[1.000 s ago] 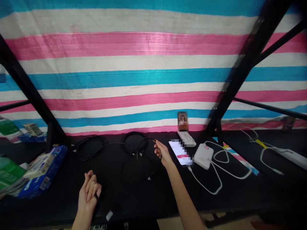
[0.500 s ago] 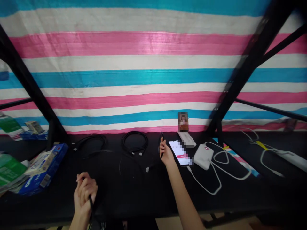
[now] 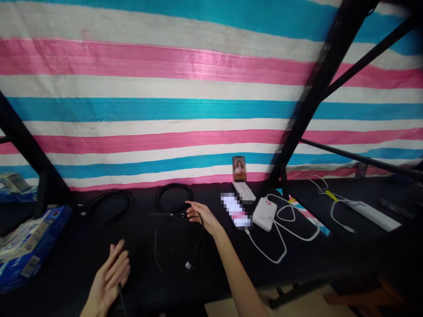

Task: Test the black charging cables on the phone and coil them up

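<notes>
Your left hand (image 3: pixel 110 268), head view, between seven and eight o'clock: fingers half curled, loosely closed about a dark strand (image 3: pixel 121 296) that trails from the palm toward six; whether it joins the other hand's cable, you cannot tell. Your right hand (image 3: pixel 201 215), six o'clock: thumb and fingers lightly closed on a black cable (image 3: pixel 202 233).

Black cable, one: bowed below your right hand, silver plug (image 3: pixel 188 265) between six and seven from it. Likely light, bendy, a little springy, hardly slippery; weakest, probably, where cord meets plug. Best hold: the cord or the plug's body, not the neck between.

Coiled cable (image 3: pixel 173 186), one: at ten from your right hand, just beside it; contact unclear. Second coil (image 3: pixel 114 193), one: at twelve from your left hand. Phone (image 3: pixel 234 211), one: at three from your right hand, near.
</notes>
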The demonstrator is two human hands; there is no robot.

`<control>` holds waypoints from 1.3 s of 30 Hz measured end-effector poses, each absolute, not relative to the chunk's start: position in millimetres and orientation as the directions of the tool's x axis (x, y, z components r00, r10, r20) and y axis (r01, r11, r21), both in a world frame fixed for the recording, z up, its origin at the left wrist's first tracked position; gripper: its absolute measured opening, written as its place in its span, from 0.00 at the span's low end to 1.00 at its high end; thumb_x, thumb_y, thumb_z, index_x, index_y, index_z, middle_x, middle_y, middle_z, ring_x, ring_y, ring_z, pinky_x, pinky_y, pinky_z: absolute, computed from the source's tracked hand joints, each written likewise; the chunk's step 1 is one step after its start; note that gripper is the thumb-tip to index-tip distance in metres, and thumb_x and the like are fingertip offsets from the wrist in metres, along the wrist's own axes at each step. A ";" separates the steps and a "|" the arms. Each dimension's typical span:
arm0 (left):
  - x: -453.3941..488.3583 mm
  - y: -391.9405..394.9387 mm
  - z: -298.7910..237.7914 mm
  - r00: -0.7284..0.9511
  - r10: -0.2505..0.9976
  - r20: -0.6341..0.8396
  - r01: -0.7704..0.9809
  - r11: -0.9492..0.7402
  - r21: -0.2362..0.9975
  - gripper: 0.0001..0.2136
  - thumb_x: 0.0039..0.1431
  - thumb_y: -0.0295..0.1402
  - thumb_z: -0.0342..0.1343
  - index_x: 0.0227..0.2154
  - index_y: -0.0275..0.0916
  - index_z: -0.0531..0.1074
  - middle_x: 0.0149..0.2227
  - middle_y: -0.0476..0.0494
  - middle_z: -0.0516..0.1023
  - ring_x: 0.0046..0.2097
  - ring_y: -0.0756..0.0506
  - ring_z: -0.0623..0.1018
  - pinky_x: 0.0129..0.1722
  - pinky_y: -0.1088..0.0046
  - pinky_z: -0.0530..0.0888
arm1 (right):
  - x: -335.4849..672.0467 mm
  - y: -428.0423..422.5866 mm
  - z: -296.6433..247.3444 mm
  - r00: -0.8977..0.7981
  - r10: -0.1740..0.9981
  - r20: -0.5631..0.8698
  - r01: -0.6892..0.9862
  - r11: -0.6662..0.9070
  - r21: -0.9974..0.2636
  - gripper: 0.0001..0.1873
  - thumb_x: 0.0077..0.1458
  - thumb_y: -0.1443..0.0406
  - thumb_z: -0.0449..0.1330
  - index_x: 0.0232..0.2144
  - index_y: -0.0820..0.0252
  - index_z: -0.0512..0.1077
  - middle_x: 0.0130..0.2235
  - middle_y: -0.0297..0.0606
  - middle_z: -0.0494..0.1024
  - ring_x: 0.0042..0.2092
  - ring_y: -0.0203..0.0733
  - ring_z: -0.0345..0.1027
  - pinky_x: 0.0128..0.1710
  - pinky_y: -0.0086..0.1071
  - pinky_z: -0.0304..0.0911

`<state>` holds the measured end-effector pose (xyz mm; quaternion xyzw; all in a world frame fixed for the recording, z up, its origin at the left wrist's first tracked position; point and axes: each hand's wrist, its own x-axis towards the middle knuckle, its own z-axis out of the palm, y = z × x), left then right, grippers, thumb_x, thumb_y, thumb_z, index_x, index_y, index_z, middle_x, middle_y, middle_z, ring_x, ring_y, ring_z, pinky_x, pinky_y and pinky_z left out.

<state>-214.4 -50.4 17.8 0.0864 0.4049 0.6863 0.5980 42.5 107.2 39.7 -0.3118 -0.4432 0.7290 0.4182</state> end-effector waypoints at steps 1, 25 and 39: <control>-209.6 -46.8 18.4 -0.255 0.898 -0.360 -0.720 0.072 0.690 0.06 0.50 0.35 0.57 0.31 0.43 0.69 0.09 0.61 0.55 0.12 0.55 0.62 0.24 0.79 0.72 | 39.4 105.4 38.3 -0.478 0.876 -0.069 -0.293 -0.233 -0.927 0.20 0.48 0.57 0.59 0.43 0.60 0.72 0.31 0.37 0.75 0.31 0.35 0.69 0.31 0.28 0.64; -179.4 0.6 -4.5 -0.307 0.887 0.345 0.610 -0.095 0.787 0.07 0.45 0.35 0.54 0.30 0.42 0.66 0.29 0.43 0.75 0.31 0.42 0.75 0.31 0.67 0.71 | 21.7 95.0 24.2 -0.630 0.774 0.064 -0.177 -0.063 -0.982 0.34 0.32 0.65 0.69 0.46 0.62 0.67 0.34 0.38 0.77 0.40 0.40 0.71 0.44 0.38 0.62; -151.1 -20.9 91.3 -0.559 0.743 0.369 0.209 -0.304 0.929 0.17 0.48 0.41 0.57 0.42 0.42 0.67 0.24 0.52 0.71 0.16 0.55 0.64 0.14 0.83 0.59 | 20.5 81.1 49.4 -0.630 0.766 0.133 -0.435 -0.205 -0.877 0.15 0.45 0.57 0.63 0.26 0.63 0.66 0.15 0.20 0.51 0.15 0.24 0.46 0.18 0.23 0.52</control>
